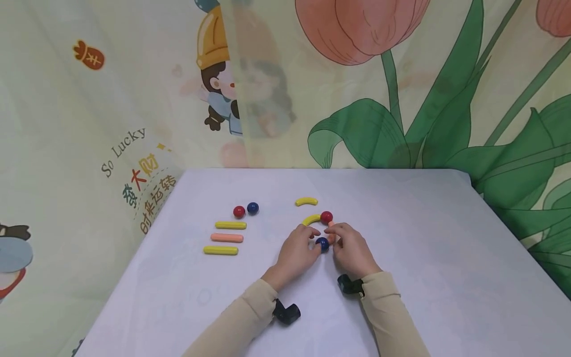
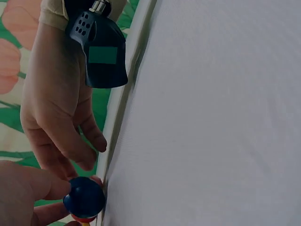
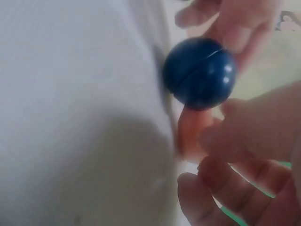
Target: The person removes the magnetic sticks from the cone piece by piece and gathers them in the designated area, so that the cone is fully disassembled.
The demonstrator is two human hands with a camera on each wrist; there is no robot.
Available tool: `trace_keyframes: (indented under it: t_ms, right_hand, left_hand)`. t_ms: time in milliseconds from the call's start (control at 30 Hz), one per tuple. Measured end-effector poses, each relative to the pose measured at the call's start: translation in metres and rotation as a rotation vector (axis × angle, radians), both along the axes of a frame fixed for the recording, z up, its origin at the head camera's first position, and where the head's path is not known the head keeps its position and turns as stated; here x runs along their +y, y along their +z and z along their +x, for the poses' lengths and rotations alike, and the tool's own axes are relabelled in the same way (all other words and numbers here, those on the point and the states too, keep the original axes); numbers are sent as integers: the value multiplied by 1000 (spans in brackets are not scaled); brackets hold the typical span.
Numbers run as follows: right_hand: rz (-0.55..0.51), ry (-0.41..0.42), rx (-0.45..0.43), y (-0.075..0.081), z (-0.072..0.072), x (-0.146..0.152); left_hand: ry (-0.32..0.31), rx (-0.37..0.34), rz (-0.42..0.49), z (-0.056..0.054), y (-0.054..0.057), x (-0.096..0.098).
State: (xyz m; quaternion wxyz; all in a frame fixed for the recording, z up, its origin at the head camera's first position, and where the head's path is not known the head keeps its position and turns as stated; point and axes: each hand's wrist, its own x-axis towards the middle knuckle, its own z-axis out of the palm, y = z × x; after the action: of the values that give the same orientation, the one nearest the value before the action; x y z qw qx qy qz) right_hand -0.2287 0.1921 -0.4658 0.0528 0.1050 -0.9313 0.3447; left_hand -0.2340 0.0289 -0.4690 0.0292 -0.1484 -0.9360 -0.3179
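Note:
My left hand (image 1: pixel 295 252) pinches a glossy blue ball (image 1: pixel 323 243) between thumb and fingers. The same ball is large in the right wrist view, with a seam line across it. From it a pink stick (image 3: pixel 192 134) extends, and my right hand (image 1: pixel 354 254) holds that stick, its thumb against the side. At the stick's far end is a red ball (image 1: pixel 326 217), joined to a curved yellow stick (image 1: pixel 312 218). My left hand partly covers the yellow stick's near end. Fingers hide much of the pink stick in the head view.
To the left lie a red ball (image 1: pixel 239 212), a blue ball (image 1: pixel 253 208), two straight yellow sticks (image 1: pixel 230 225) and a straight pink stick (image 1: pixel 227 238). Another curved yellow stick (image 1: pixel 306 201) lies farther back on the white-covered table (image 1: pixel 424 223). Printed curtains (image 1: pixel 276 148) hang behind.

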Motion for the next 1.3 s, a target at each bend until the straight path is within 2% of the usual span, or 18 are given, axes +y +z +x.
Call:
trace_keyframes:
  t_ms: [133,300,467,700,933,1100,1200,1300]
  right_hand:
    - [26,-11,43,-4,0,0]
    - [32,-7,46,-8,1,-4]
    - [65,-17,36,-9,0,-8]
    - [72,3,35,-9,0,-8]
    - [90,-12,29,-8,0,-7]
    - [93,-36,9,-9,-1,-6]
    - [91,-38,-1,-9,-1,-5]
    - [83,-34,2,-10,-1,-5]
  left_hand:
    - [-48,1,-54,1,0,7]
    - [-74,4,-103,1,0,5]
    - [-82,-8,-64,1,0,-2]
    - [-25,-79,-1,1,-1,-10]
    - [2,-68,18,0,-1,-22]
    - [40,-81,40,-6,3,-36]
    - [75,-85,9,-13,7,-47]
    - [124,-57,-75,-21,12,-62]
